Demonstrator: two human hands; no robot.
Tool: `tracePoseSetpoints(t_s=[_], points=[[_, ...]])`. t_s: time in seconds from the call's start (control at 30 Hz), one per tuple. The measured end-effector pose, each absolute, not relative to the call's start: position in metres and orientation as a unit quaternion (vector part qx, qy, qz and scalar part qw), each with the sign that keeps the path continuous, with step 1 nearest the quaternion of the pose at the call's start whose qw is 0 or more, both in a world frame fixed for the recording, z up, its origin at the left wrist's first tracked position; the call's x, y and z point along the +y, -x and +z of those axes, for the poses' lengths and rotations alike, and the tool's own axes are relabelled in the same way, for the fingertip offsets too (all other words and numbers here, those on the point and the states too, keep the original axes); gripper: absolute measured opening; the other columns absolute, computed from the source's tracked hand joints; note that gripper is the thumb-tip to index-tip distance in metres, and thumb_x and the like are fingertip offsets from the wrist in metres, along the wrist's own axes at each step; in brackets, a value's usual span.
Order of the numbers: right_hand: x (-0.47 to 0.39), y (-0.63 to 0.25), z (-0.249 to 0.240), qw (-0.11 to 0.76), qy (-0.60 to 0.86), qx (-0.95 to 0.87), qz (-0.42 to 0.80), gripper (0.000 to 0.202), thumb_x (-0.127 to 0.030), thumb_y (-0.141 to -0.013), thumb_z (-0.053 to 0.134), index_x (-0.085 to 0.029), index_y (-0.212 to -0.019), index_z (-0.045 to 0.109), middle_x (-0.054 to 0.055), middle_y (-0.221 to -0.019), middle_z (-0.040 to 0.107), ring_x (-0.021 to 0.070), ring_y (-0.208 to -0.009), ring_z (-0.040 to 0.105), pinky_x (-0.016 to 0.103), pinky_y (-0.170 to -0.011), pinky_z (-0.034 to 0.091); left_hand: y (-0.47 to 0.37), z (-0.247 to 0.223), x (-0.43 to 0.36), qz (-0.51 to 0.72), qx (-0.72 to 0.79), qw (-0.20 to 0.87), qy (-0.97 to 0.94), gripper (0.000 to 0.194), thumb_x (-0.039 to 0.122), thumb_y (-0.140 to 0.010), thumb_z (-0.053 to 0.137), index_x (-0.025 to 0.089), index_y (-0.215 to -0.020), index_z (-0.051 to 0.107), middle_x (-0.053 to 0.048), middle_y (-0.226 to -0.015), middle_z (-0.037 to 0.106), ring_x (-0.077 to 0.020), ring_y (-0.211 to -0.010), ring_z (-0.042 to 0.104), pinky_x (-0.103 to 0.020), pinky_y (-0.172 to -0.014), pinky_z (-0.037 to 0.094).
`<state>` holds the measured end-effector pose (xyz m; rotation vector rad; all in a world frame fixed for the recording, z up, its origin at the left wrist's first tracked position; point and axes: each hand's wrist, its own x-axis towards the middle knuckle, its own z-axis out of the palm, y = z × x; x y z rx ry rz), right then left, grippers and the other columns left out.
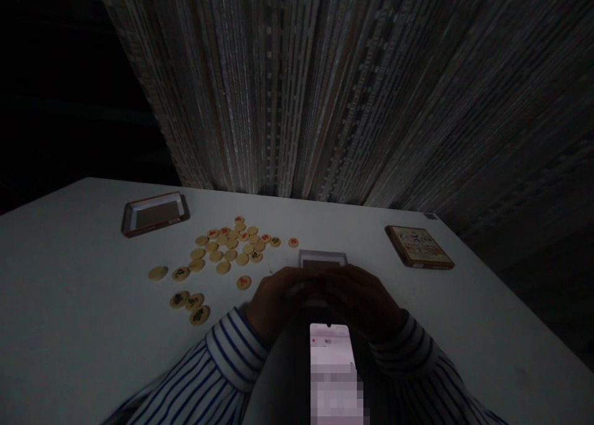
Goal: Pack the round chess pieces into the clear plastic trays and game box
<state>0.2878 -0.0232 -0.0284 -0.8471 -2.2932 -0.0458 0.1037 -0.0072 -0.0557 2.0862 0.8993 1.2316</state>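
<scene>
My left hand and my right hand meet at the fingertips, forming an arch in front of me. Their fingers reach inward, stretched out and lightly curved, with no object visible in either hand. Just behind them, partly covered by the fingers, is a shallow open tray. A lit phone shows below the hands, its screen partly blurred out. Left of my hands, round xiangqi pieces lie loosely on the white table, some with red or black characters upward. Dim light hides finger details.
An open box half lies at the back left of the table. At the right is a flat printed box. A string curtain hangs along the table's far edge. The area beyond the left side is dark.
</scene>
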Motion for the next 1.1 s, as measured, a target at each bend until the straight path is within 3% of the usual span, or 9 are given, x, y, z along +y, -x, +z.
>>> tracePoseSetpoints(t_s=[0.27, 0.53, 0.87, 1.1], points=[[-0.022, -0.289, -0.032, 0.325, 0.347, -0.88, -0.014, 0.024, -0.021, -0.082, 0.05, -0.017, -0.104, 0.054, 0.008, -0.092, 0.062, 0.0151, -0.084, 0.057, 0.032, -0.069, 0.051, -0.104, -0.058, -0.008, 0.437, 0.347, 0.293, -0.776, 0.019, 0.02, -0.076, 0.056, 0.02, -0.094, 0.06, -0.005, -0.09, 0.067, -0.0163, -0.083, 0.063, -0.033, -0.071, 0.053], [-0.019, -0.293, -0.027, 0.314, 0.383, -0.868, -0.043, 0.012, -0.019, -0.08, 0.05, -0.013, -0.086, 0.058, 0.008, -0.077, 0.063, 0.0137, -0.069, 0.057, 0.028, -0.06, 0.049, -0.101, -0.061, -0.002, 0.44, 0.376, 0.177, -0.796, 0.016, 0.016, -0.075, 0.055, 0.016, -0.09, 0.061, -0.007, -0.083, 0.067, -0.0174, -0.078, 0.062, -0.033, -0.068, 0.052], [-0.016, -0.309, -0.007, 0.216, 0.433, -0.873, 0.063, 0.018, -0.015, -0.071, 0.054, -0.017, -0.089, 0.056, 0.003, -0.08, 0.06, 0.0126, -0.072, 0.053, 0.027, -0.065, 0.045, -0.101, -0.068, 0.003, 0.426, 0.37, 0.142, -0.814, 0.017, 0.012, -0.074, 0.054, 0.015, -0.089, 0.06, -0.007, -0.084, 0.066, -0.0179, -0.08, 0.061, -0.032, -0.069, 0.051], [-0.013, -0.317, -0.007, 0.135, 0.451, -0.874, 0.121, 0.017, -0.017, -0.072, 0.052, -0.018, -0.089, 0.058, 0.003, -0.08, 0.058, 0.0119, -0.07, 0.051, 0.026, -0.063, 0.042, -0.101, -0.07, 0.004, 0.393, 0.385, 0.161, -0.819, 0.018, 0.013, -0.075, 0.052, 0.016, -0.091, 0.06, -0.007, -0.087, 0.066, -0.0176, -0.082, 0.06, -0.033, -0.071, 0.051]])
